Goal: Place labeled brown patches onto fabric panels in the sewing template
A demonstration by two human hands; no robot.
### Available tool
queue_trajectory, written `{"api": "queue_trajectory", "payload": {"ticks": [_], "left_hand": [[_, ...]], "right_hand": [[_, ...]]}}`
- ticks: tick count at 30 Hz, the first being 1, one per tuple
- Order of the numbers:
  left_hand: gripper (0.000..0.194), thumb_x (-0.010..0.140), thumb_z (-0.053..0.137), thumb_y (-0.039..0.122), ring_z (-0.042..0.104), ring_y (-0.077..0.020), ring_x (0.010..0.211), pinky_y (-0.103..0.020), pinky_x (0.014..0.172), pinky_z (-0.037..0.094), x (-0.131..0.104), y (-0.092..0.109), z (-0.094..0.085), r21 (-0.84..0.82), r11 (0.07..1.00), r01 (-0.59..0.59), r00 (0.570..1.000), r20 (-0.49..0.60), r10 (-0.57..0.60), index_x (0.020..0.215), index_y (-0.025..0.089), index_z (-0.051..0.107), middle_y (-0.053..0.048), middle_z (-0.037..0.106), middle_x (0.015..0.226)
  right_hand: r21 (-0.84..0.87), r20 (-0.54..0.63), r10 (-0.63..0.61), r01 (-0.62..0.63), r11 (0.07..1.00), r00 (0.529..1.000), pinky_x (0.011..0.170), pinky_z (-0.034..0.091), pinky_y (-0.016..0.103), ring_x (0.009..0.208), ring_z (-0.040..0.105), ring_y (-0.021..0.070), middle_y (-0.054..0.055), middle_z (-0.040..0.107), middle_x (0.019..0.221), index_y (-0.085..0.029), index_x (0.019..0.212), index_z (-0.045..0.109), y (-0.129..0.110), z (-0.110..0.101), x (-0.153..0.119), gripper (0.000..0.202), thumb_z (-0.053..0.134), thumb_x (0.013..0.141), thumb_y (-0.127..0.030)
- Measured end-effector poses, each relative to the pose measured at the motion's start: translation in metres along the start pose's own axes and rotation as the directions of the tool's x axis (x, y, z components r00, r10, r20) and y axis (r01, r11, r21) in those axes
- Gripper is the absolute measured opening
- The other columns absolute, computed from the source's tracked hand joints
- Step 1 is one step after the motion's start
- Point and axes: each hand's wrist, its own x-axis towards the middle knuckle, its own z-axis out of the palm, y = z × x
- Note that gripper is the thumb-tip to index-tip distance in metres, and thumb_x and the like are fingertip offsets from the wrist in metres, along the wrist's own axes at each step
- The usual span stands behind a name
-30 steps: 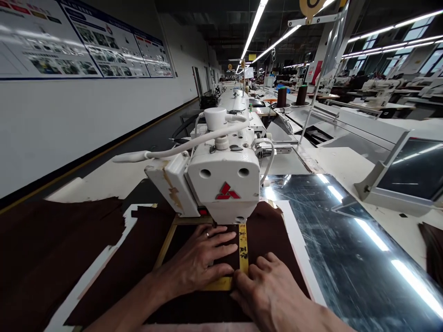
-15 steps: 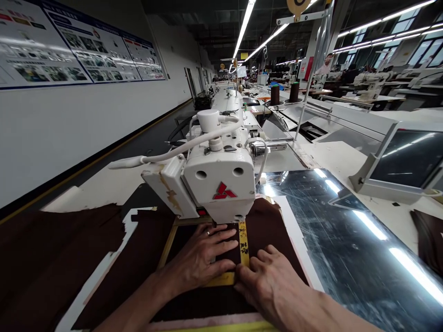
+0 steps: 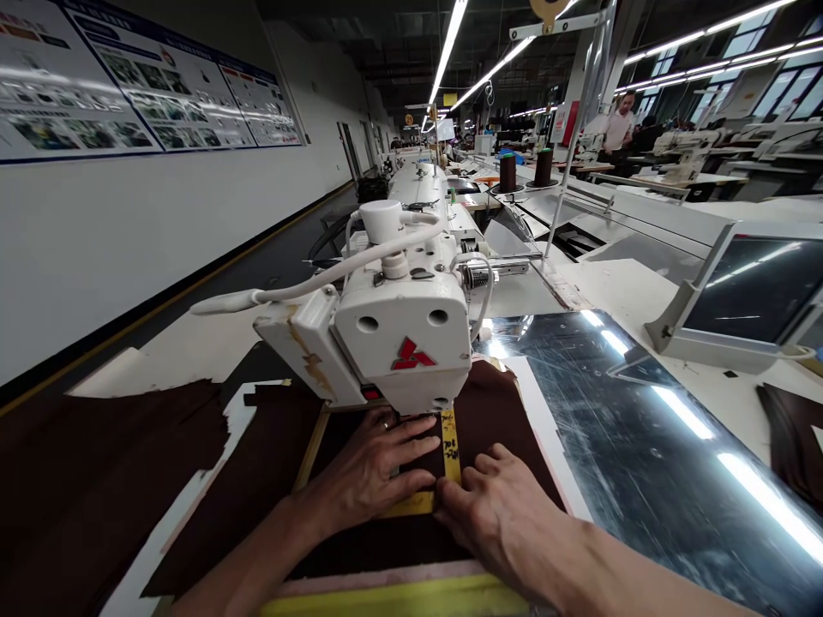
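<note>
Under the head of a white sewing machine (image 3: 402, 334) lies dark brown fabric (image 3: 492, 403) in a template with yellow strips (image 3: 452, 441) around a rectangular opening. My left hand (image 3: 379, 463) is open, its fingers spread flat on the fabric inside the opening, close below the machine head. A ring is on one finger. Beside the lower right corner of the yellow strips rests my right hand (image 3: 492, 506), with fingers curled and thumb side pressed down. What it grips, if anything, is hidden under it. The needle is out of sight behind the machine head and my left fingers.
A shiny metal tabletop (image 3: 579, 411) spreads to the right, with a screen (image 3: 752, 283) behind it. Brown thread cones (image 3: 507, 174) stand at the back. More brown fabric (image 3: 788, 428) lies at the right edge. A person (image 3: 619, 128) stands far off among other machines.
The view has shifted slightly, and more of the yellow strip along the bottom shows. Both hands keep nearly the same pose on the template. The distant person is in clearer view.
</note>
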Motion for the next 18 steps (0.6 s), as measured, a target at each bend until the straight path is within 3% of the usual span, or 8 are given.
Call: {"api": "queue_trajectory", "payload": {"ticks": [6,11,18], "left_hand": [[0.037,0.102,0.057,0.031,0.054,-0.0286,0.132,-0.052,0.112,0.041,-0.006,0.006,0.001,0.041,0.999,0.015,0.997,-0.072,-0.012,0.139,0.029,0.06,-0.006,0.055,0.149],[0.031,0.102,0.055,0.024,0.054,-0.0246,0.128,-0.043,0.107,0.049,-0.019,0.018,0.002,-0.057,0.998,-0.032,0.992,-0.125,0.024,0.131,0.025,0.065,-0.007,0.064,0.135],[0.031,0.103,0.056,0.027,0.055,-0.0249,0.127,-0.045,0.108,0.045,-0.015,0.01,0.005,-0.046,0.999,0.025,0.996,-0.08,-0.029,0.132,0.028,0.066,-0.007,0.061,0.139]], "right_hand": [[-0.031,0.069,-0.017,0.019,0.999,0.997,0.069,0.029,0.037,0.064,0.054,0.0187,0.0,0.062,0.073,-0.021,0.093,0.05,0.005,-0.004,0.009,0.011,0.061,0.094,-0.02],[-0.027,0.137,-0.013,0.017,0.999,0.991,0.065,0.028,0.037,0.061,0.054,0.0181,0.0,0.063,0.069,-0.021,0.09,0.052,0.011,-0.008,0.019,0.01,0.062,0.092,-0.019],[-0.016,0.135,0.033,-0.031,0.999,0.99,0.066,0.027,0.037,0.058,0.05,0.0173,-0.001,0.062,0.07,-0.022,0.091,0.052,0.02,0.001,0.025,0.009,0.058,0.091,-0.015]]}}
